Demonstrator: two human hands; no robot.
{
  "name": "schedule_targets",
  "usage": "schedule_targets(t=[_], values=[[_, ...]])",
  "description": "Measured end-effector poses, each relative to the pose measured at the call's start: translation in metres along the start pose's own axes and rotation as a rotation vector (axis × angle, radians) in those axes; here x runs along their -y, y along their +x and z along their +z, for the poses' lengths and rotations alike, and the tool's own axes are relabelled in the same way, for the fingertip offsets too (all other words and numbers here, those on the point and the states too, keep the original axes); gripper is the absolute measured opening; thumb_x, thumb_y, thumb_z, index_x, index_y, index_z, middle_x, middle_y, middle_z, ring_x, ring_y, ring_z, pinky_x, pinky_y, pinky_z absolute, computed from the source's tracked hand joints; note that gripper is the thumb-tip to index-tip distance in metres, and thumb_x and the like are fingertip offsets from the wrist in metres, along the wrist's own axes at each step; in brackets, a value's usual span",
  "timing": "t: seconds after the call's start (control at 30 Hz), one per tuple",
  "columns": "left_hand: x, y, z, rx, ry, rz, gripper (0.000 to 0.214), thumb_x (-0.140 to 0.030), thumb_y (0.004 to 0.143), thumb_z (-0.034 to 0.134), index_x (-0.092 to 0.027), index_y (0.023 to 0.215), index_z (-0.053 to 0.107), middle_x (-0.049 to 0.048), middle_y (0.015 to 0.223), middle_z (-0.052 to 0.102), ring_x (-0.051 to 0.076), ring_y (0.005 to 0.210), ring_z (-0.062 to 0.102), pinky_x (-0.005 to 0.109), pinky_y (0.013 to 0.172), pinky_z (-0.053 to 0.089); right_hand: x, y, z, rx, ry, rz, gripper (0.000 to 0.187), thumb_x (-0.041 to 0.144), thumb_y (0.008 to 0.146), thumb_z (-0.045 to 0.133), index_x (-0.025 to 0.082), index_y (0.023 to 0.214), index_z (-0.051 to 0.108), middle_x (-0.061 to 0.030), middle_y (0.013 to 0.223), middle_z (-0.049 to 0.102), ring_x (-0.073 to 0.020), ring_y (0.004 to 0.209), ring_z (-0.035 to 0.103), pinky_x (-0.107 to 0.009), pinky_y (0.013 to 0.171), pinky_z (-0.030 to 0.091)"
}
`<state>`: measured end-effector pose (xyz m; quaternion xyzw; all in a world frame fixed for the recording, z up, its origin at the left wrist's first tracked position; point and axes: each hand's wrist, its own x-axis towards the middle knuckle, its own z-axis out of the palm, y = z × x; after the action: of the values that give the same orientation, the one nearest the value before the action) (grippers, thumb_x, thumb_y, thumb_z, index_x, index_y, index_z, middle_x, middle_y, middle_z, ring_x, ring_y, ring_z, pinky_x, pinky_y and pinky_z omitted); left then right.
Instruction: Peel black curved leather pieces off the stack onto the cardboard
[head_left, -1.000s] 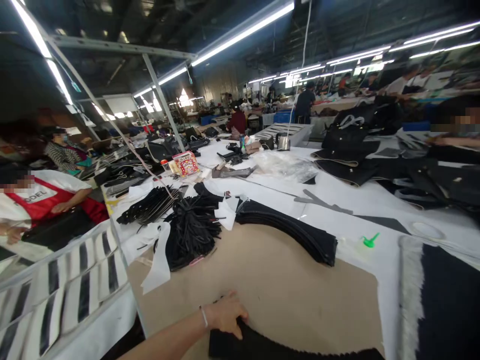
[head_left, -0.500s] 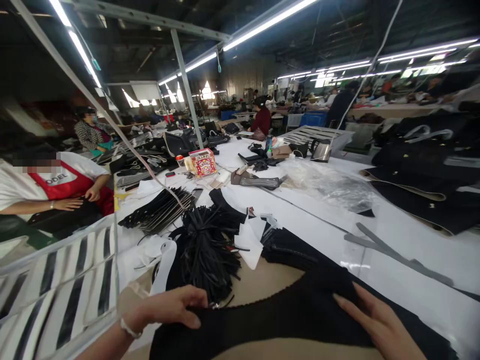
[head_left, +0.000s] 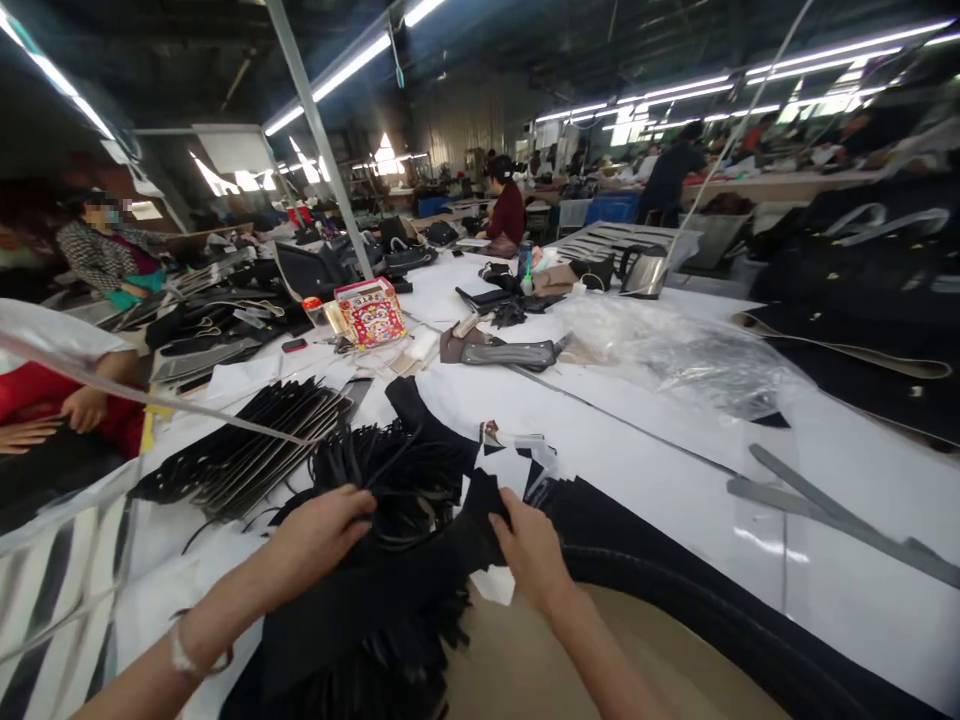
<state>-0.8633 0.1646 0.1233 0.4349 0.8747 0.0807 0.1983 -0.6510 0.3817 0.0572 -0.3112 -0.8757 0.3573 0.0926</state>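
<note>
A curved black leather-like piece (head_left: 420,570) lies across the front of the table. My right hand (head_left: 532,550) pinches its upper right end between thumb and fingers. On the left, my left hand (head_left: 330,525) has its fingers curled at the piece's upper edge, where the fingertips merge with dark material. Just beyond that hand, a bundle of thin black strips (head_left: 401,470) is spread out, with more frayed strips showing below the piece. White paper scraps (head_left: 506,468) lie behind my right hand. Under the work, a beige surface (head_left: 652,620) shows, bordered by a black curved band.
Stacked black pieces (head_left: 255,440) fan out at left, beside a tray of striped strips (head_left: 60,590). A red patterned box (head_left: 371,315), crumpled clear plastic (head_left: 675,350), a metal kettle (head_left: 645,270) and grey strips (head_left: 840,515) lie farther out. A co-worker's hand (head_left: 84,408) is at left.
The black piece has been shifted left and away from me, partly over the strip bundle. Both hands moved forward, my right hand well to the left. The view has turned right.
</note>
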Motion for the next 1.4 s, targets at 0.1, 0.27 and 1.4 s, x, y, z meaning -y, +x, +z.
schedule_targets(t=[0.1,0.27,1.4], values=[[-0.063,0.075,0.004,-0.017,-0.172,0.213,0.024,-0.031,0.084,0.056,-0.026,0.106,0.063,0.0006,0.107,0.065,0.02,0.1,0.061,0.028,0.09,0.044,0.008,-0.013,0.013,0.01,-0.059,-0.017,0.02,0.014,0.095,0.042,0.019,0.105,0.058,-0.0082,0.095,0.068,-0.0266,0.087,0.066,-0.033,0.072,0.042],[-0.153,0.21,0.057,0.104,0.028,0.338,0.07,-0.017,0.068,0.069,-0.016,0.135,0.046,0.0103,0.135,0.056,0.029,0.127,0.049,0.037,0.107,0.035,0.009,-0.017,0.015,0.061,-0.142,-0.036,0.02,0.011,0.095,0.041,0.021,0.105,0.056,-0.0049,0.099,0.066,-0.0258,0.092,0.065,-0.034,0.071,0.047],[-0.111,0.253,0.06,0.611,-0.785,0.349,0.043,-0.014,0.05,0.087,-0.016,0.089,0.069,-0.002,0.078,0.066,0.012,0.073,0.06,0.023,0.071,0.049,-0.007,-0.021,0.049,0.082,-0.008,-0.037,0.033,0.002,0.092,0.038,0.022,0.11,0.055,-0.0045,0.102,0.062,-0.0264,0.1,0.059,-0.045,0.085,0.053]])
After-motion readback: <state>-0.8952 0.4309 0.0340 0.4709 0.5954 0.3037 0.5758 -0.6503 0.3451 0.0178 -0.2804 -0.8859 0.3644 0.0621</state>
